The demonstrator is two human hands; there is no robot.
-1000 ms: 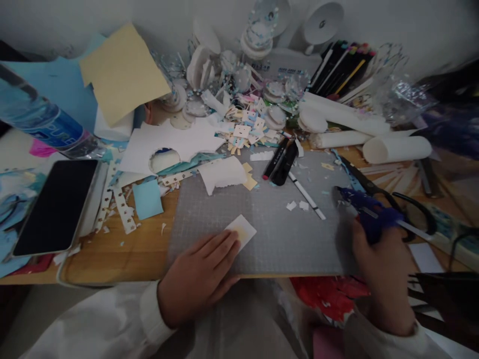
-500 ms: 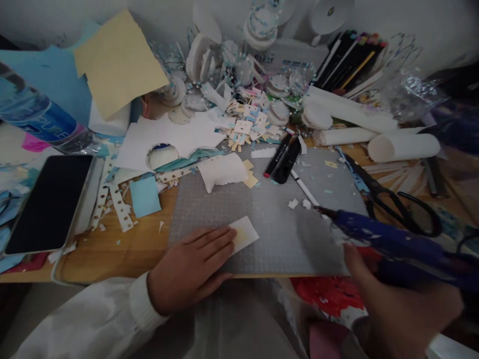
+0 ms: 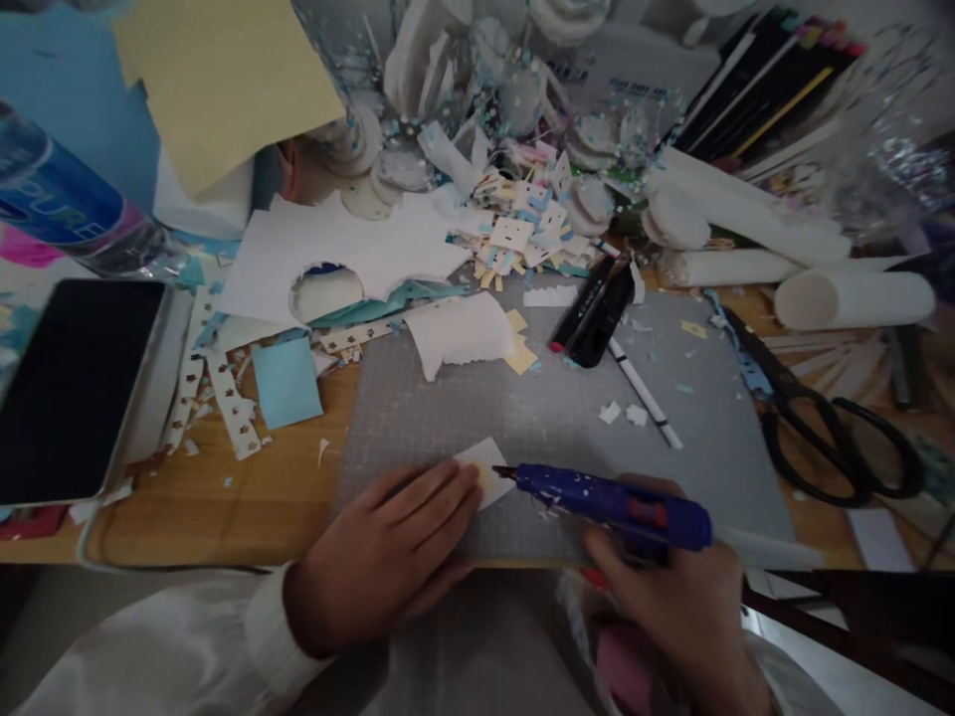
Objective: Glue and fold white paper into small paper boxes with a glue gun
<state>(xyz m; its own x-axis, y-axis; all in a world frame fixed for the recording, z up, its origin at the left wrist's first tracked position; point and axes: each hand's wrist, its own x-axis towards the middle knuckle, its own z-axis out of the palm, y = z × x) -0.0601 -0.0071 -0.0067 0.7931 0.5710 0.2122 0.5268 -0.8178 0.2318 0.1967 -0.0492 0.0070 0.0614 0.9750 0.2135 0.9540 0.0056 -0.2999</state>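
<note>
My left hand (image 3: 407,542) lies flat, fingers stretched out, over the left part of a small white piece of paper (image 3: 488,467) with a yellowish patch. That paper rests on the grey cutting mat (image 3: 418,418) near the table's front edge. In my right hand (image 3: 671,597) is a blue glue gun (image 3: 612,507), held by its handle with the fingers wrapped round it. Its dark nozzle points left, at the right part of the paper; whether it touches cannot be made out. The fingers behind the glue gun are partly hidden.
Black scissors (image 3: 828,438) lie right of the mat. A black marker (image 3: 586,303) and a white stick (image 3: 646,393) lie on it, beside a curled white paper (image 3: 463,333). A phone (image 3: 82,383) and a water bottle (image 3: 75,209) are at the left, paper cut-outs (image 3: 522,224) at the back.
My right hand has brought the glue gun left, from the right side of the mat to the small paper. My left hand stays on the paper. The view has shifted slightly.
</note>
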